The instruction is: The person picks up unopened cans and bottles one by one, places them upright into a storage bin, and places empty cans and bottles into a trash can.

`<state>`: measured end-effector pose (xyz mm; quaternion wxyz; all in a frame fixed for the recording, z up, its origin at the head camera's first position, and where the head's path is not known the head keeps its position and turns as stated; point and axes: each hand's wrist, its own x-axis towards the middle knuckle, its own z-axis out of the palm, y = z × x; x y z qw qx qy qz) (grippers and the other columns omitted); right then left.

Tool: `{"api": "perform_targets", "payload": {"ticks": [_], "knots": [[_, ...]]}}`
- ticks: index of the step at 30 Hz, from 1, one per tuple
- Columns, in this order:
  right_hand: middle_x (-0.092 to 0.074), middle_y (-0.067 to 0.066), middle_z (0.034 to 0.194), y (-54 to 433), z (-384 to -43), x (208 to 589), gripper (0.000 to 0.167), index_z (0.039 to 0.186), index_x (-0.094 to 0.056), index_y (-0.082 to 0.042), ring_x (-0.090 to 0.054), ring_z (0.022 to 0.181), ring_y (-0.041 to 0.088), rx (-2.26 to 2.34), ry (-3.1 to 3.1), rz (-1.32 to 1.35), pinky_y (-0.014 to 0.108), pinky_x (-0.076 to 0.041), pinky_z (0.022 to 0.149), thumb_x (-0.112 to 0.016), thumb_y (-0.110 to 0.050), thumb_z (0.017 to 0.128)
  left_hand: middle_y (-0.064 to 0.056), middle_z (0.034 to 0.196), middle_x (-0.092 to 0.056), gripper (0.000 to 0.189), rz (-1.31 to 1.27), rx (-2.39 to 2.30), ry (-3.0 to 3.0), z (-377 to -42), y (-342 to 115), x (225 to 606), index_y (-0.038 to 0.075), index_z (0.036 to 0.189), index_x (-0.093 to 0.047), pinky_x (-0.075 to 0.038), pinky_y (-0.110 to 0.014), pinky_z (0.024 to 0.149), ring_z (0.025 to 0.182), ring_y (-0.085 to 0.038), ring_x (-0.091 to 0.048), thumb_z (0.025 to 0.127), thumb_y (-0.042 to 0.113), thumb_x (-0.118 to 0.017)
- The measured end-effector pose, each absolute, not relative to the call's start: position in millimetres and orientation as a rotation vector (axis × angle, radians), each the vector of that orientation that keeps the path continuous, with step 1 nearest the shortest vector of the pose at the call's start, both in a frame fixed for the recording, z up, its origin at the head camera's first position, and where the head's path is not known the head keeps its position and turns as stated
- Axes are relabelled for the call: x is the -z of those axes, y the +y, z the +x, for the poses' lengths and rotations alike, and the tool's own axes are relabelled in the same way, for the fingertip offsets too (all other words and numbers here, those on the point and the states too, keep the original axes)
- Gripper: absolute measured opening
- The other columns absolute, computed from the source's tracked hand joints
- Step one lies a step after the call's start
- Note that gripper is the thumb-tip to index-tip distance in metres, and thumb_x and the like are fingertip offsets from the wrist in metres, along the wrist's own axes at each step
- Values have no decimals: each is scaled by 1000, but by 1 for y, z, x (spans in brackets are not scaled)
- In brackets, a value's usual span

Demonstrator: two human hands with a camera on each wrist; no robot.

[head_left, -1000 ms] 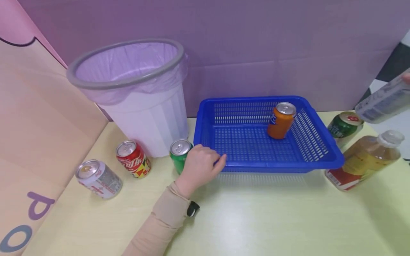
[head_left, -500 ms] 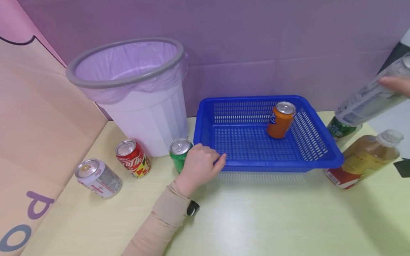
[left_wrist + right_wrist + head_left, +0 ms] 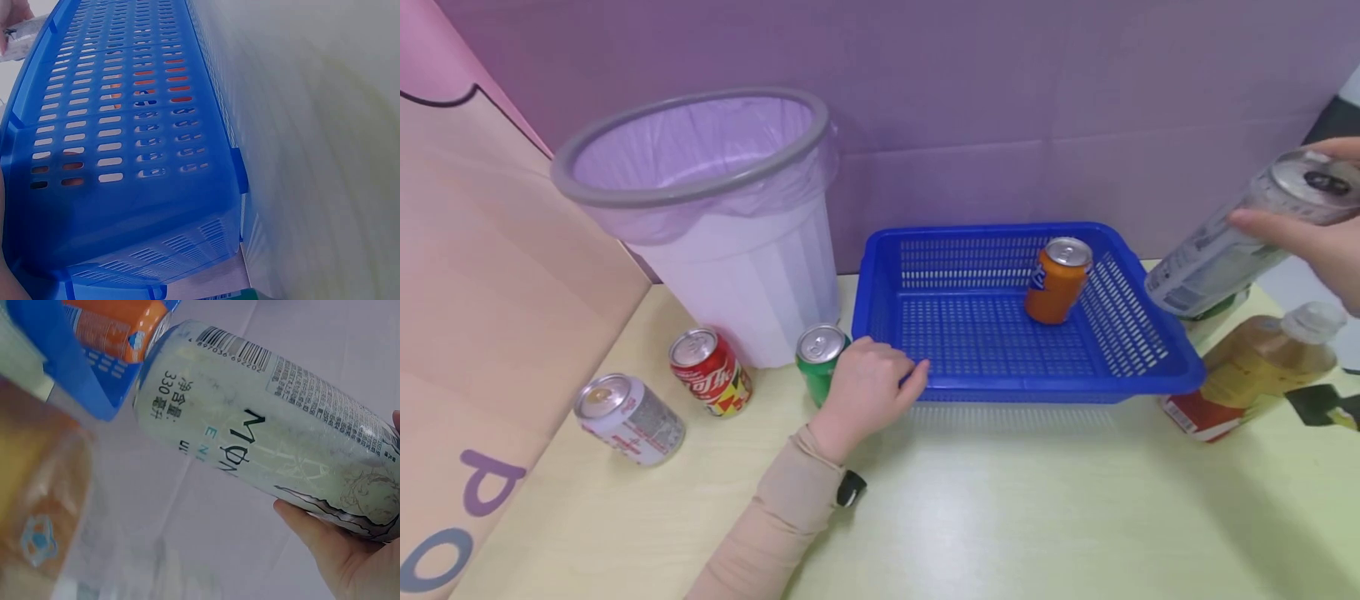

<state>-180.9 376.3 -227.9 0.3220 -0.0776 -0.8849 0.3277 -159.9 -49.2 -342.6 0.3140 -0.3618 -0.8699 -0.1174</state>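
Right hand [image 3: 1330, 250]: one, at the far right, entering from the right edge; thumb on the near side, fingers on the far side, clamped on a tall white can [image 3: 1213, 254] close to its top end.

Tall white can: held aslant in the air right of the basket, top end toward the right, base pointing down and left; black lettering and a barcode on its side.

Left hand [image 3: 868, 387]: one, back upward, forearm reaching in from the near edge; fingers bent over the near left corner of a blue basket [image 3: 1022, 385] and gripping its rim, thumb stretched to the right. Tan sleeve [image 3: 775, 517], black wristband [image 3: 851, 489].

Blue basket: slotted, on the counter [image 3: 985, 500]; orange can [image 3: 1056, 283] standing inside, toward the right.

Right of basket: plastic bottle [image 3: 1247, 367] with amber contents; beyond it a can with green on it [image 3: 1225, 308], mostly hidden behind the tall white can.

Left of basket: green can [image 3: 816, 367], red can [image 3: 713, 375], silver-and-white can [image 3: 632, 425]; behind them, a white bin [image 3: 745, 275] with a purple liner [image 3: 692, 150].
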Motion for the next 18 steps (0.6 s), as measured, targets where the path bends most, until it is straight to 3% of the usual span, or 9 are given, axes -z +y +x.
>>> {"api": "perform_targets", "payload": {"ticks": [3,6,10,13,16,18], "knots": [[-44,-28,119,392,-192,243,70,135,-43,-42,-43,102,-11,-895,-2348,-238,11,-34,94,-78,-26,76,7,43,-42,46,-953,306,-2291,-160,-49,342,17,45,-44,-31,-25,50,42,-8,-35,89,27,-55],[-45,-14,137,384,-189,247,72,139,-36,-41,-44,120,1,-933,-2429,-306,27,-36,107,-74,-33,79,7,43,-42,46,-956,306,-2283,-160,-50,343,17,45,-44,-31,-24,50,41,-8,-35,88,26,-55],[-37,-4,149,370,-183,251,73,142,-29,-43,-43,127,18,-930,-2531,-334,39,-38,106,-69,-41,82,7,43,-42,45,-962,311,-2272,-160,-50,344,17,45,-44,-31,-25,50,41,-8,-35,88,26,-55],[-38,4,148,353,-175,247,73,145,-28,-39,-45,123,29,-966,-2591,-310,43,-41,103,-67,-43,83,7,43,-42,45,-963,314,-2267,-161,-50,345,17,45,-43,-31,-25,50,41,-8,-35,88,26,-55],[-49,4,132,330,-165,238,73,144,-33,-30,-54,107,21,-1001,-2609,-263,26,-50,89,-70,-40,82,7,43,-41,45,-962,314,-2264,-161,-50,345,17,45,-43,-31,-25,50,41,-8,-35,88,26,-55],[-51,0,118,317,-159,233,74,142,-38,-20,-53,93,10,-1031,-2600,-213,14,-49,75,-73,-37,80,7,43,-41,45,-962,314,-2263,-161,-50,345,17,45,-43,-31,-25,49,41,-8,-35,88,26,-55]]}}
